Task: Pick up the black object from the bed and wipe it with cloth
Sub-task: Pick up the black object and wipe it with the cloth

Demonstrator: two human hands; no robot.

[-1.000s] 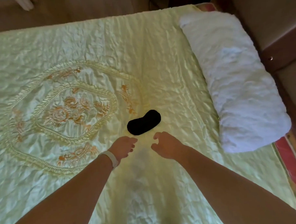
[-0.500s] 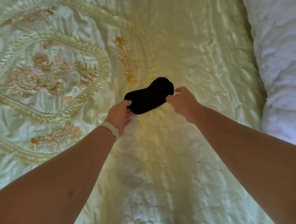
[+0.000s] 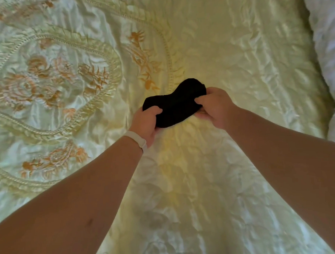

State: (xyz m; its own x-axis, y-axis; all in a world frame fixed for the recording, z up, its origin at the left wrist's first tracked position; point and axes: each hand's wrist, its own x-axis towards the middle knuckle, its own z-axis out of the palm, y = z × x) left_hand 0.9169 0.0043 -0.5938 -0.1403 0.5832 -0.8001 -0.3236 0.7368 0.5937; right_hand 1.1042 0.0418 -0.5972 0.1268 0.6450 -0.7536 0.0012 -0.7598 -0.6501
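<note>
**Pickup step: both hands closed on the black object**

Forearms enter from the bottom edge, bare, converging toward frame centre. White smooth wristband (image 3: 137, 139) sits on the left wrist.

Left hand (image 3: 146, 122) is curled around the lower-left end of the black, soft-looking, peanut-shaped object (image 3: 174, 103), thumb over the top, fingers tucked under. Right hand (image 3: 215, 108) is closed in a pinch on the right end, fingertips on top, thumb below. Neither hand has anything else in it.

Object sits at frame centre, on or just above the pale green quilted satin bedspread (image 3: 236, 48). Can't tell whether it has cleared the surface. It looks matte, dense black, waisted in the middle, and it dents under the grip, so I'd read it as fabric or padded.

Judgement: grasp is made, lift is next. No wiping cloth is in view, so the next move calls for freeing one hand to fetch one.

Beyond: bedspread is shiny and heavily crinkled, with orange embroidered flowers (image 3: 38, 82) inside a raised corded border at upper left. White textured pillow (image 3: 329, 45) runs along the right edge.
</note>
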